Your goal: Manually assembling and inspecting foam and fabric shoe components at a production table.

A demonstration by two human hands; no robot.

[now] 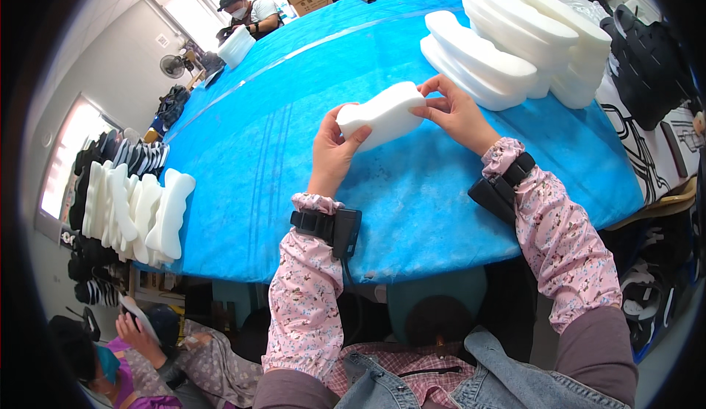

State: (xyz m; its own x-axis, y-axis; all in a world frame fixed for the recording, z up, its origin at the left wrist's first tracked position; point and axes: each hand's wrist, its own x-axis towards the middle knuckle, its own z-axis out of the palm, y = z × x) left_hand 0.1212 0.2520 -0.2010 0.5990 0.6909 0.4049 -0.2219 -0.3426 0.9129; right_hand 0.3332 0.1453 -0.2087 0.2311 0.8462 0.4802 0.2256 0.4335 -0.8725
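As my left hand (334, 148) grips one end of white foam (386, 118), right hand (457, 111) pinches other end between thumb and fingers. I see foam over blue table (279, 188). Foam stacks (489, 63) just beyond right hand; foam row (140, 214) at table's left edge.

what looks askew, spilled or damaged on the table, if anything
Nothing stands out. The foam piece between the left hand and right hand looks whole, no spill shows on the table, and the foam stacks at right are uneven but not toppled.
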